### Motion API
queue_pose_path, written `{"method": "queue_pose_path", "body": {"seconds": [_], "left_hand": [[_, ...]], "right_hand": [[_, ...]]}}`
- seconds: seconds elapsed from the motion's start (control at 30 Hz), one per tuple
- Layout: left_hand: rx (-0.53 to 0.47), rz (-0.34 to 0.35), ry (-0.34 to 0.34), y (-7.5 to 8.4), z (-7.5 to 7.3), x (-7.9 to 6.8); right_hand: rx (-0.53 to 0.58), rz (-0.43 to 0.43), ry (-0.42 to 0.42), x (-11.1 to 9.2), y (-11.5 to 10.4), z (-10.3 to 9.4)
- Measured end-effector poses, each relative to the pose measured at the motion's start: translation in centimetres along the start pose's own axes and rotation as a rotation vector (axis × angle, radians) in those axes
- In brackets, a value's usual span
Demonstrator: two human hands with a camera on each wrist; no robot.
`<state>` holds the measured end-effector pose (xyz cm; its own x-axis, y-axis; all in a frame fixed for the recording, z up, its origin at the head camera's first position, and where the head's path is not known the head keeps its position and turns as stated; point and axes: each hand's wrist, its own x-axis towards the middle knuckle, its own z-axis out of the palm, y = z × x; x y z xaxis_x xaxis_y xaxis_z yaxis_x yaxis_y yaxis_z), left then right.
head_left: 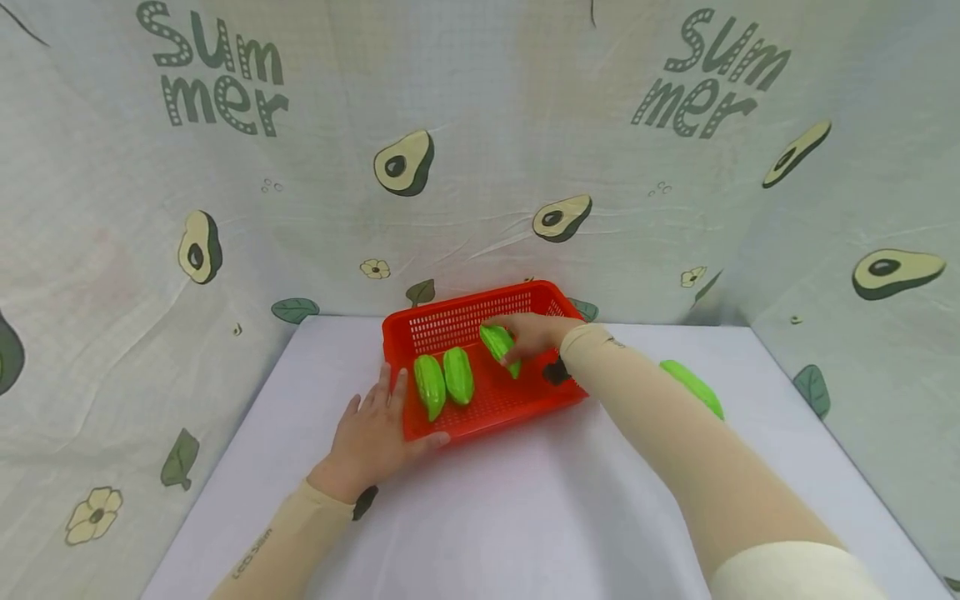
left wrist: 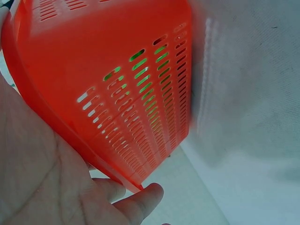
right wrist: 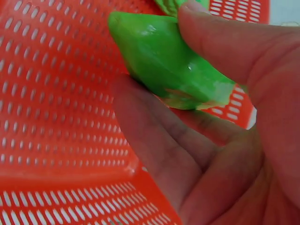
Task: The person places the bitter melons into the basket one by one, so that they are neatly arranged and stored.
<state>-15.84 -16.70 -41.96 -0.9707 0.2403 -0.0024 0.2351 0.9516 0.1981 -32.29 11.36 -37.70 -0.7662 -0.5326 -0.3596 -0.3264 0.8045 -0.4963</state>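
My right hand (head_left: 531, 333) is inside a red perforated plastic basket (head_left: 487, 426), gripping a glossy green ridged fruit (head_left: 497, 342) between thumb and fingers. The right wrist view shows that fruit (right wrist: 164, 61) tapering to a blunt end, with the thumb on top and fingers beneath. Two similar green fruits, one (head_left: 430, 386) further left and one (head_left: 458, 376) beside it, lie side by side in the basket's left part. At the basket's front left corner my left hand (head_left: 375, 437) rests on the rim with fingers spread and thumb along the front edge.
Another green fruit (head_left: 693, 389) lies on the white table (head_left: 480, 517) to the right, partly hidden by my right forearm. Behind the basket hangs a pale cloth (head_left: 480, 208) printed with avocados and leaves, which also covers both sides.
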Motion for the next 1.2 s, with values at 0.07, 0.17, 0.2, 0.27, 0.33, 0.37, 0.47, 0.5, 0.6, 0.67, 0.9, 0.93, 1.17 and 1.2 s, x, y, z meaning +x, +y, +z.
{"method": "queue_pose_path", "body": {"seconds": [0.07, 0.17, 0.2, 0.27, 0.33, 0.37, 0.47, 0.5, 0.6, 0.67, 0.9, 0.93, 1.17, 1.2], "left_hand": [[-0.003, 0.003, 0.002, 0.0, -0.1, 0.0], [0.003, 0.001, -0.003, 0.0, -0.1, 0.1], [0.0, 0.003, -0.002, 0.0, -0.1, 0.1], [-0.002, 0.008, 0.001, 0.0, -0.1, 0.0], [-0.007, 0.015, 0.008, 0.1, -0.2, 0.0], [-0.006, 0.017, 0.009, 0.1, -0.1, 0.0], [-0.007, 0.025, 0.013, 0.1, -0.2, 0.0], [-0.008, 0.023, 0.013, 0.1, -0.2, 0.0], [-0.009, 0.019, 0.011, 0.1, -0.3, 0.0], [-0.014, 0.015, 0.008, 0.1, -0.3, 0.0], [-0.003, 0.008, 0.003, 0.1, -0.3, -0.1], [-0.005, 0.007, 0.004, 0.1, -0.3, -0.1], [-0.007, 0.012, 0.013, 0.2, -0.5, -0.2], [-0.004, 0.012, 0.014, 0.2, -0.5, -0.2]], "right_hand": [[0.026, 0.011, -0.031, 0.5, 0.0, 0.5], [0.043, 0.027, -0.067, 1.1, -0.2, 1.1], [0.037, 0.036, -0.076, 1.2, -0.3, 1.3], [0.026, 0.049, -0.097, 1.3, -0.5, 1.6], [-0.002, 0.057, -0.116, 1.4, -0.7, 1.9], [-0.015, 0.06, -0.125, 1.4, -0.8, 2.0], [-0.035, 0.041, -0.142, 1.6, -1.1, 2.4], [-0.044, 0.032, -0.143, 1.7, -1.2, 2.5], [-0.06, 0.013, -0.142, 1.9, -1.3, 2.8], [-0.08, 0.009, -0.136, 2.1, -1.3, 2.9], [-0.091, 0.013, -0.108, 2.4, -1.3, 3.2], [-0.091, 0.013, -0.107, 2.4, -1.3, 3.2], [-0.089, -0.018, -0.106, 2.3, -1.7, 3.2], [-0.092, -0.023, -0.105, 2.3, -1.8, 3.2]]}}
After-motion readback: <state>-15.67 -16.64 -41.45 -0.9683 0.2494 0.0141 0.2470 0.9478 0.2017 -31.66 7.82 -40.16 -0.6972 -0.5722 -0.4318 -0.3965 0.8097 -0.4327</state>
